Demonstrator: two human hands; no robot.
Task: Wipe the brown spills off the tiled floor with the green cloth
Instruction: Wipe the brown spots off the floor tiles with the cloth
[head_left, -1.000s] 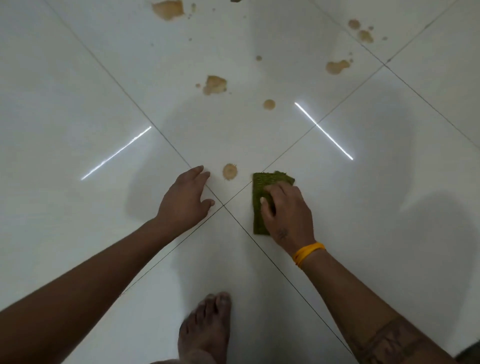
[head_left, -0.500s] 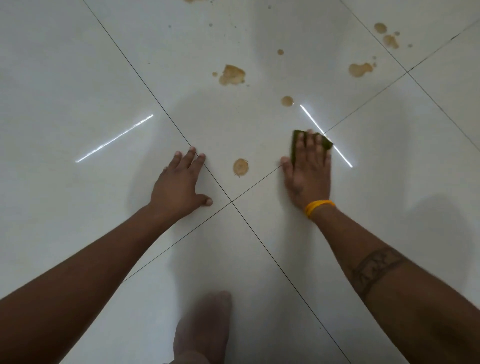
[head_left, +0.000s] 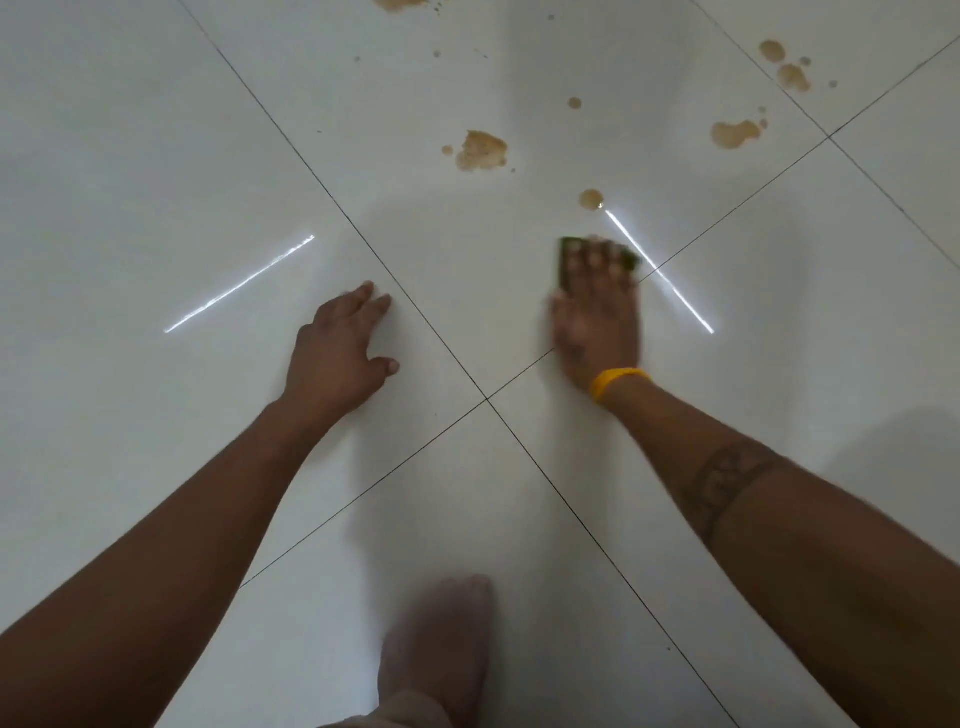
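Note:
My right hand (head_left: 597, 322), with a yellow band at the wrist, lies flat and blurred on the green cloth (head_left: 564, 260), pressing it to the white tiled floor (head_left: 156, 156). Only the cloth's far edge shows past my fingertips. Just beyond the cloth is a small round brown spill (head_left: 591, 197). A larger brown blotch (head_left: 480, 150) lies further out, and more brown spills (head_left: 733, 134) sit at the upper right. My left hand (head_left: 337, 353) rests palm down on the tile to the left, holding nothing.
My bare foot (head_left: 441, 639) stands at the bottom centre, blurred. Dark grout lines cross (head_left: 487, 399) between my hands. Two bright streaks of reflected light lie on the tiles. More brown drops (head_left: 792, 77) and a stain at the top edge (head_left: 400, 4) are further away.
The round brown spill between my hands near the grout crossing is gone. My right hand pushed the cloth forward, then shifted slightly left. My left hand stayed planted.

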